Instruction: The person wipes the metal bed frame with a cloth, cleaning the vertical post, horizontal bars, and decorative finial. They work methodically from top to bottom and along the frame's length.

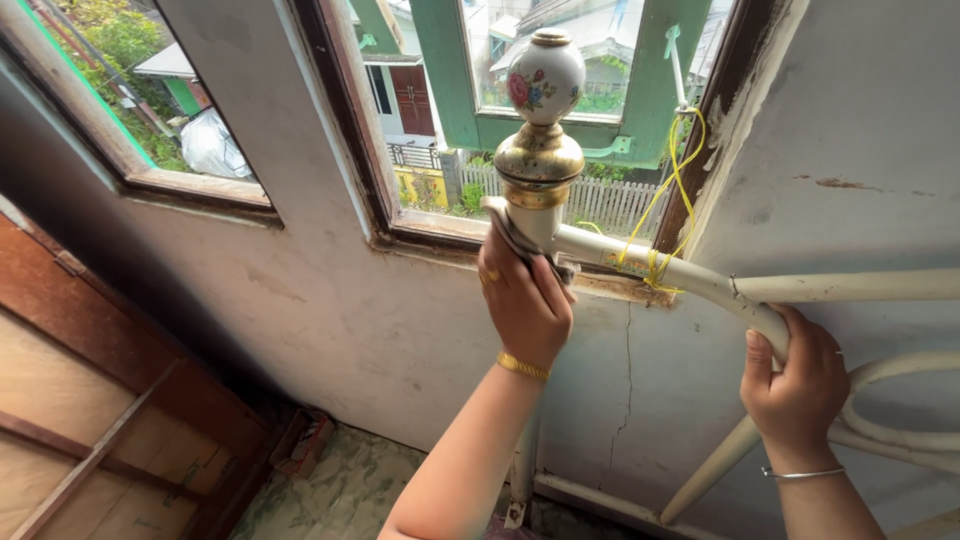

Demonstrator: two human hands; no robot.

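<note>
So, left hand (525, 300) raised, fingers clamped on grey cloth (510, 232) against cream metal bedpost (535, 222); right hand (795, 375) fully wrapped around curved cream rail (690, 280).

A small cardboard box (303, 442) lies on the floor (350, 490) at the foot of the wall, in the corner beside the wooden panel. It is a low, rectangular box, brown with reddish sides, and its top looks open; what is inside cannot be told. A small white tag (515, 514) hangs low on the bed post, near the floor. It is too small to tell more. No signs or screens are visible.
</note>
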